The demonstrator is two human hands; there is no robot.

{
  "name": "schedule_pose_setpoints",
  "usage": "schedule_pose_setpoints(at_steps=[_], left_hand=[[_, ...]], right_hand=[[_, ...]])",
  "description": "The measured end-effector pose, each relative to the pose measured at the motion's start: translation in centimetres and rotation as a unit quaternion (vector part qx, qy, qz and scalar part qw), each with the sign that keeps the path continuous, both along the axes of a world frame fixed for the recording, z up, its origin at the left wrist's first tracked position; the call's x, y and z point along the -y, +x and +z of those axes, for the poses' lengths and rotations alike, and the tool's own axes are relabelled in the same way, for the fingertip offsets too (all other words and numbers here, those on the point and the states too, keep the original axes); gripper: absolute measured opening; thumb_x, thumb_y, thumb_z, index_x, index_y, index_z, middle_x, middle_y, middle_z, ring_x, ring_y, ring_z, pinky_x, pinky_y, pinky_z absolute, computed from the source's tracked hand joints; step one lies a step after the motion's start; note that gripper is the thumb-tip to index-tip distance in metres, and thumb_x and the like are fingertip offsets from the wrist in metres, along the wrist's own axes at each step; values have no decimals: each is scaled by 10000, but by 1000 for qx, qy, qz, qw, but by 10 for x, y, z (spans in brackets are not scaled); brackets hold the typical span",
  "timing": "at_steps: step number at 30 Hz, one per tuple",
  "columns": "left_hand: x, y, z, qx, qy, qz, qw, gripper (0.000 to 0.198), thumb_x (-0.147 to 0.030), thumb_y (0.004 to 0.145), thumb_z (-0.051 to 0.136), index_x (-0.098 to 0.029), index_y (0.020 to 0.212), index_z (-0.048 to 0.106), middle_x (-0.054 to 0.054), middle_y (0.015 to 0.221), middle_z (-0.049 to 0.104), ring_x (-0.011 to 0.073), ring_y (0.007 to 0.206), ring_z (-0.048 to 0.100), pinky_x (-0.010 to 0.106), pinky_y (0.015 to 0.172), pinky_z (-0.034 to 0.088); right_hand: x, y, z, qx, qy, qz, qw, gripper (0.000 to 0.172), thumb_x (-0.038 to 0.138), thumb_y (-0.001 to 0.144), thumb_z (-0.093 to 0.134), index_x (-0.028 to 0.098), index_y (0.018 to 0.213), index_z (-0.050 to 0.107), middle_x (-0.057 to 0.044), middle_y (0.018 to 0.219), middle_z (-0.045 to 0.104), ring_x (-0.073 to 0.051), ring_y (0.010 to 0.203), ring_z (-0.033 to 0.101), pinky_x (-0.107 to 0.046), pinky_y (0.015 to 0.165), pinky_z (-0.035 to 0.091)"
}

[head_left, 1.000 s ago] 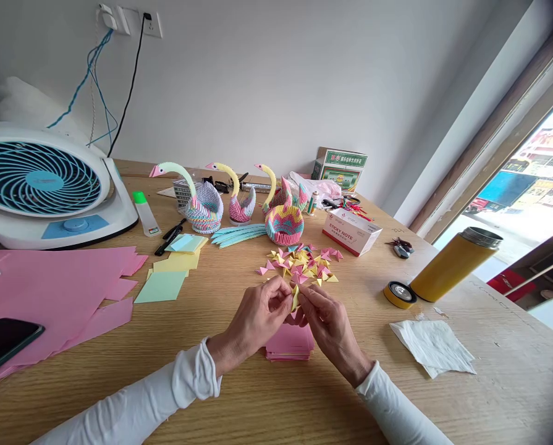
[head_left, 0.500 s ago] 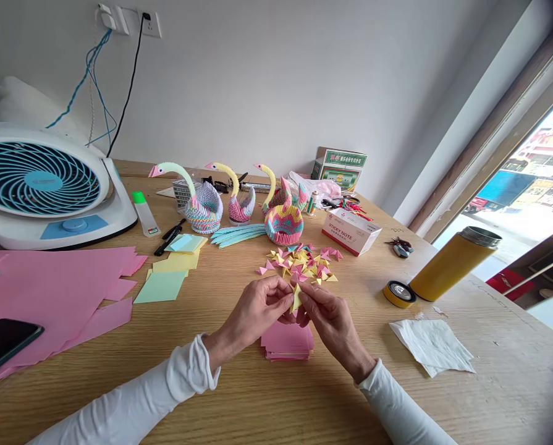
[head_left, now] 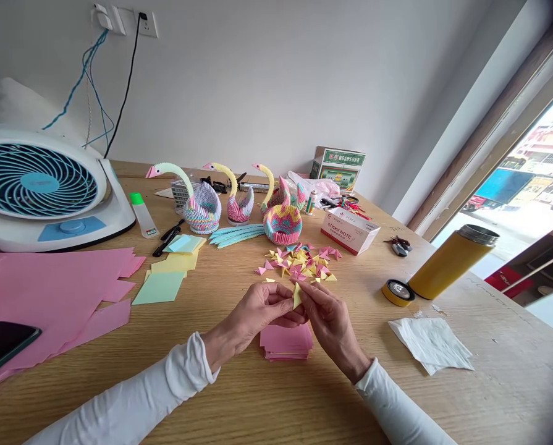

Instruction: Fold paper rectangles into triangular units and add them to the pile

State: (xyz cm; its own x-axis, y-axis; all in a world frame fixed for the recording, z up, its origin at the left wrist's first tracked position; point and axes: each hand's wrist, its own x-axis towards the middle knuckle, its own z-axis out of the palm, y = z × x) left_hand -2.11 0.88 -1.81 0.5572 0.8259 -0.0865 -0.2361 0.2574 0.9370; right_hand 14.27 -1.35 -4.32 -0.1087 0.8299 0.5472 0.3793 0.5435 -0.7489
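Between my two hands is a small folded piece of yellow paper (head_left: 297,296), held upright. My left hand (head_left: 261,309) pinches its left side with thumb and fingers. On its right side, the thumb and fingers of my right hand (head_left: 328,315) close on it. Beneath my hands lies a stack of pink paper slips (head_left: 285,342), its far part hidden by them. Just beyond my fingers spreads a pile of folded paper triangles (head_left: 304,262) in pink, yellow and a little blue.
Folded-paper swans (head_left: 202,207) and a paper bowl (head_left: 283,224) stand behind the triangles. A sticky note box (head_left: 349,230), yellow flask (head_left: 452,262), its lid (head_left: 399,292) and a tissue (head_left: 431,345) are rightward. Leftward lie pink sheets (head_left: 58,296), a phone (head_left: 5,346) and a fan (head_left: 49,185).
The yellow paper has turned a little and looks narrower between my fingers. My left fingers have shifted slightly. The view has moved a touch; the things on the table stay put.
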Motion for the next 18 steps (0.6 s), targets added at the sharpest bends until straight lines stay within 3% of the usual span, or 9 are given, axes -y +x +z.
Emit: schedule_pose_setpoints(at_steps=[6, 11, 18], left_hand=[[1, 2, -4, -27, 62, 17, 998, 366, -411, 732, 749, -117, 884, 594, 44, 724, 694, 194, 688, 715, 326, 708, 574], [-1, -1, -3, -49, 110, 4, 993, 263, -390, 830, 645, -141, 845, 561, 19, 736, 661, 195, 701, 714, 342, 709, 589], [3, -1, -2, -127, 242, 43, 961, 191, -333, 886, 553, -158, 809, 548, 25, 697, 675, 174, 608, 694, 303, 622, 591]], right_hand=[[-1, 2, -2, 8, 0, 9, 1000, 312, 272, 961, 452, 196, 1198, 639, -34, 767, 535, -142, 632, 533, -246, 547, 452], [-1, 0, -5, -59, -67, 34, 995, 295, 303, 954, 478, 203, 1211, 582, -7, 737, 560, -127, 597, 563, -241, 548, 486], [1, -3, -1, -172, -141, 77, 972, 164, 359, 922, 557, 196, 918, 539, 22, 668, 571, -113, 544, 591, -230, 526, 493]])
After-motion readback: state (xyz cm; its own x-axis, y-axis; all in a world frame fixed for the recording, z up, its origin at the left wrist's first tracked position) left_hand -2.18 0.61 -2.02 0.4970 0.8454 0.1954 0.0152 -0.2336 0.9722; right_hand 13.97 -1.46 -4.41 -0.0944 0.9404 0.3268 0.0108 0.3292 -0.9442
